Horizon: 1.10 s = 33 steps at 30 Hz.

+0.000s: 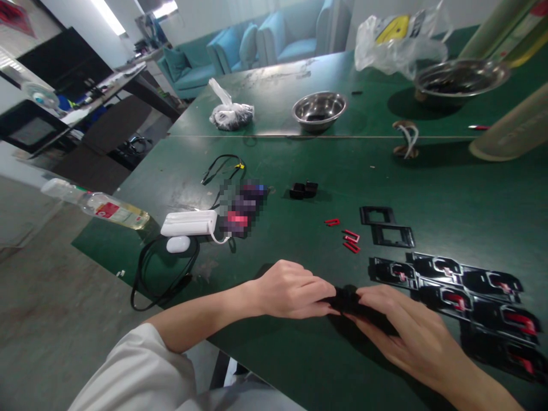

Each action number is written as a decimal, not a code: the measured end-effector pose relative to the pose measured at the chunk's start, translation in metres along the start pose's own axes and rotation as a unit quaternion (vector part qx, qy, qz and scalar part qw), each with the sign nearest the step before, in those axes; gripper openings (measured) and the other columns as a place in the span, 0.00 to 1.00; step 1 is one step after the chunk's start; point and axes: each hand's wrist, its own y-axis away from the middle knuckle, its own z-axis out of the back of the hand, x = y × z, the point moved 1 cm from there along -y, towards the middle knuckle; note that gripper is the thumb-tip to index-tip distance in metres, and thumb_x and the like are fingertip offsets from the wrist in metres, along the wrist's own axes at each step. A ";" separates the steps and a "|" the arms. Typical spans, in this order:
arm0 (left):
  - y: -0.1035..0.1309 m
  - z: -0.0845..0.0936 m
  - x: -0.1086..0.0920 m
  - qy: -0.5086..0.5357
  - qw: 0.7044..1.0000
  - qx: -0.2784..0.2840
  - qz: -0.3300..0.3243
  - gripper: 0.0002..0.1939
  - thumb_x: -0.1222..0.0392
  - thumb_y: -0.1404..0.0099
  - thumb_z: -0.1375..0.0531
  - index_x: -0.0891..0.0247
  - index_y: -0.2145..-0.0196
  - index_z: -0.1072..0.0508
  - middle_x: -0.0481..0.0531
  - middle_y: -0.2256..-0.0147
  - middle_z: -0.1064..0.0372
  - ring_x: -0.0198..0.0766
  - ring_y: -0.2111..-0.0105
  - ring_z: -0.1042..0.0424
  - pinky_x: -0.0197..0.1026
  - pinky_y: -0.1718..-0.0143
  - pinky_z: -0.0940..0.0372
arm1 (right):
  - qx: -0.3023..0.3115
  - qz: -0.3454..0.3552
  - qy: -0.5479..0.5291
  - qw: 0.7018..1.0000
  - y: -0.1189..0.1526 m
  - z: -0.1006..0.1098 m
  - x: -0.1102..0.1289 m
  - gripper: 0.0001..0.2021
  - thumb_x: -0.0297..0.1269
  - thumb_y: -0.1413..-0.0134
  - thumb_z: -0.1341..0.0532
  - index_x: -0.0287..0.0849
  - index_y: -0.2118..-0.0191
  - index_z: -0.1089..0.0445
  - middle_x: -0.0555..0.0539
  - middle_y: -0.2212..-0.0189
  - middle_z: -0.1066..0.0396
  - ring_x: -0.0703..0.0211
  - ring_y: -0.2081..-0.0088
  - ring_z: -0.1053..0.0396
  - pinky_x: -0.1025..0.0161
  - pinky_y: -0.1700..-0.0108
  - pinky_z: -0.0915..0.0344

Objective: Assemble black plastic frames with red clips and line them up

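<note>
A dark black part [347, 299] is held between my two hands, low over the front of the green table. My left hand [295, 290] pinches its left end, with the fingers closed. Around its right side the fingers of my right hand [398, 322] are wrapped, hiding much of its shape. Several black plates with red pieces [456, 302] lie to the right of my right hand. Beyond my hands are small red clips [351, 236] and two black square frames [391, 234]. Two small black blocks [303, 190] stand farther back.
On the green table [274, 154] are a white power bank [189, 222], a phone, cables, an earbud case and an oil bottle [115, 210] at the left. Farther back stand a metal bowl [319, 109], a knotted plastic bag [232, 116] and a second bowl [462, 80].
</note>
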 end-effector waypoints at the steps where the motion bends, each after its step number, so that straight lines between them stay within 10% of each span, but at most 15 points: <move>1: 0.000 0.000 0.000 -0.002 1.000 0.002 -0.001 0.16 0.51 0.21 0.43 0.66 0.59 0.23 0.47 0.70 0.21 0.31 0.76 0.26 0.37 0.73 0.36 | 0.001 0.000 0.000 1.000 0.000 0.000 0.000 0.07 0.30 0.30 0.39 0.41 0.49 0.30 0.42 0.57 0.20 0.54 0.58 0.19 0.63 0.58 0.23; 33: 0.001 -0.001 0.000 -0.022 1.000 0.014 -0.004 0.15 0.53 0.20 0.44 0.65 0.59 0.24 0.46 0.71 0.22 0.29 0.75 0.24 0.37 0.73 0.37 | -0.001 0.002 0.006 1.000 0.004 -0.003 -0.002 0.05 0.33 0.28 0.39 0.41 0.50 0.31 0.42 0.59 0.22 0.55 0.59 0.21 0.63 0.59 0.24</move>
